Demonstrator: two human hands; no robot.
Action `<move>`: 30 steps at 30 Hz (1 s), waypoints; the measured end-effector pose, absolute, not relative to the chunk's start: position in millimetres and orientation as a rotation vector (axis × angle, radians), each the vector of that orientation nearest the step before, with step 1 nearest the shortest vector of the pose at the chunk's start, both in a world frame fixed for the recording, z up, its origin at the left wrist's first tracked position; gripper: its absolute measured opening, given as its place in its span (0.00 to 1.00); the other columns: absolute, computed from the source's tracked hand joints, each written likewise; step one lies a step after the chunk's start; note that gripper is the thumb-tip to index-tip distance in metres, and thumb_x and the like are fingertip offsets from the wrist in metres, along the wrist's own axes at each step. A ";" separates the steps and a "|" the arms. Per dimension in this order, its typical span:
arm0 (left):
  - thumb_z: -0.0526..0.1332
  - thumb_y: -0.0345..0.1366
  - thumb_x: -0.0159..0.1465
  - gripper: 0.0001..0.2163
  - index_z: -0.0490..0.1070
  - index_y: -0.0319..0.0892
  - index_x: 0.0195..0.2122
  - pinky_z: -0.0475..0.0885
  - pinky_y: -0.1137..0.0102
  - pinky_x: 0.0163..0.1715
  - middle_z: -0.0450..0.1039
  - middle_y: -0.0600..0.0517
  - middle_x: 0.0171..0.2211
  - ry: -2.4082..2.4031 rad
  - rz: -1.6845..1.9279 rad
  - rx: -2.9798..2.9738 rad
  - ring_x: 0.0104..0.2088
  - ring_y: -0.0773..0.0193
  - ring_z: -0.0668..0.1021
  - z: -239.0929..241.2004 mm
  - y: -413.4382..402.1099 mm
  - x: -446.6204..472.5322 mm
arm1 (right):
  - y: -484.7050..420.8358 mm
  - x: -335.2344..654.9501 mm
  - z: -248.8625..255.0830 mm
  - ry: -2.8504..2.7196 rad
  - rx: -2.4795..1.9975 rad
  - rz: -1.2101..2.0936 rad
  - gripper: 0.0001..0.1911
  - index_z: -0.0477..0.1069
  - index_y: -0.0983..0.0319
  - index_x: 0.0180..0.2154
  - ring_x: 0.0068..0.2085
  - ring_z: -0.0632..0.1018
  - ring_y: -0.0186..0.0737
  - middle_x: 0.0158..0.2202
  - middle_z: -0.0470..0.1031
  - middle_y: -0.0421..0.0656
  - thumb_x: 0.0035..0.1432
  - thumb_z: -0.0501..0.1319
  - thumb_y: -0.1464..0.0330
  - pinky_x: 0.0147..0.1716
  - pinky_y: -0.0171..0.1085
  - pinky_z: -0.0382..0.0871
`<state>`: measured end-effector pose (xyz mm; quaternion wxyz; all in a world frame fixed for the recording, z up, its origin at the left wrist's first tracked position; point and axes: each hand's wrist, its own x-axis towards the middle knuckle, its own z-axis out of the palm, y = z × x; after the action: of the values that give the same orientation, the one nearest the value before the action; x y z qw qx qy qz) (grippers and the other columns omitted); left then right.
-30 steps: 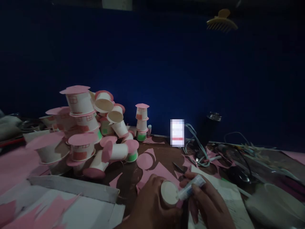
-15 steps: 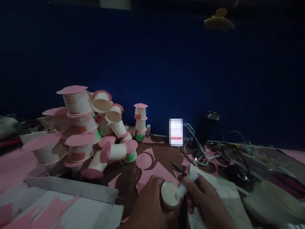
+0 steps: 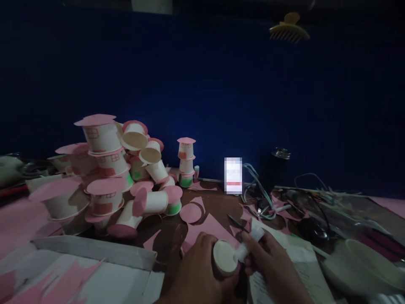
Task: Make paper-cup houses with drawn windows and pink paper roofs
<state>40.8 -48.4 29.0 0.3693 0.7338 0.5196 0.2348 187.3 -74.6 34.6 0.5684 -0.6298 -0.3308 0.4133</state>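
A small white paper cup [image 3: 224, 256] is gripped in my left hand [image 3: 198, 272], its flat round base turned toward me. Pinched between the thumb and fingers of my right hand [image 3: 270, 264] is a small whitish glue bottle [image 3: 253, 237]. The bottle's tip is at the right edge of the cup's base; I cannot tell if glue is coming out. Just beyond my hands lie a pink paper sheet [image 3: 207, 232] and a dark pointed blade [image 3: 236, 221]. A pink paper disc [image 3: 190, 213] lies further back.
Paper cups with pink paper discs [image 3: 106, 162] are piled at the left, near a three-cup tower [image 3: 186, 162]. A white box [image 3: 120, 270] with pink scraps sits front left. A lit phone [image 3: 233, 175], cable [image 3: 257, 181], dark bottle [image 3: 276, 169] and pale bowl [image 3: 360, 266] stand beyond and right.
The glue bottle's tip has shifted slightly at the cup's edge, and the cup has turned a little in my left hand. The piled cups have stayed put.
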 end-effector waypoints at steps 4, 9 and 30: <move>0.63 0.44 0.50 0.15 0.65 0.44 0.37 0.65 0.67 0.34 0.73 0.48 0.38 1.337 0.578 1.881 0.37 0.56 0.75 29.2 -48.8 40.5 | -74.4 188.4 35.5 -0.842 -1.530 0.897 0.19 0.68 0.62 0.30 0.16 0.68 0.32 0.14 0.68 0.34 0.47 0.66 0.53 0.15 0.30 0.62; 0.63 0.44 0.50 0.15 0.66 0.44 0.37 0.65 0.67 0.35 0.72 0.49 0.38 1.350 0.577 1.891 0.37 0.57 0.75 28.6 -47.7 41.6 | -74.7 190.8 33.5 -0.900 -1.574 0.828 0.18 0.67 0.60 0.29 0.18 0.70 0.35 0.15 0.69 0.34 0.49 0.64 0.53 0.17 0.32 0.64; 0.62 0.50 0.51 0.16 0.64 0.44 0.29 0.64 0.69 0.28 0.70 0.52 0.31 1.366 0.669 1.860 0.29 0.63 0.73 30.5 -49.2 44.2 | -90.5 179.1 44.7 -1.088 -1.515 0.469 0.11 0.70 0.56 0.31 0.27 0.76 0.40 0.25 0.76 0.38 0.48 0.65 0.58 0.28 0.31 0.70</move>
<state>44.2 -49.2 30.5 0.3611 0.7220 0.5300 0.2596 179.1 -90.5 44.7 0.5722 -0.6459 -0.4639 0.2002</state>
